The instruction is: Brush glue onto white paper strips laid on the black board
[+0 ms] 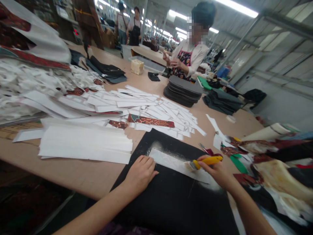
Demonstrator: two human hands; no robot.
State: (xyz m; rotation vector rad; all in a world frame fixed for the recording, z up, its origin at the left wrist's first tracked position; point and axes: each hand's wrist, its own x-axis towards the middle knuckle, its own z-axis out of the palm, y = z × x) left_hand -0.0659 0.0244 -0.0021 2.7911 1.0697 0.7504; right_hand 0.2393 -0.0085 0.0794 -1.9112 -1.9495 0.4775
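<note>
A white strip (171, 161) lies on a black mat (171, 199) at the near edge of the table. My left hand (140, 173) rests flat on the mat, fingers together, pressing the strip's left end. My right hand (215, 171) is closed round a yellow-handled brush (206, 161), whose bristles touch the strip near its middle. A whitish smear of glue surrounds the strip on the mat.
Several white strips (146, 107) and a patterned red strip (151, 121) lie spread on the wooden table (85, 176). A stack of white paper (85, 145) sits left. Dark stacked pieces (182, 89) stand behind. Fabric scraps (269, 153) pile right. A person in an apron (188, 58) works opposite.
</note>
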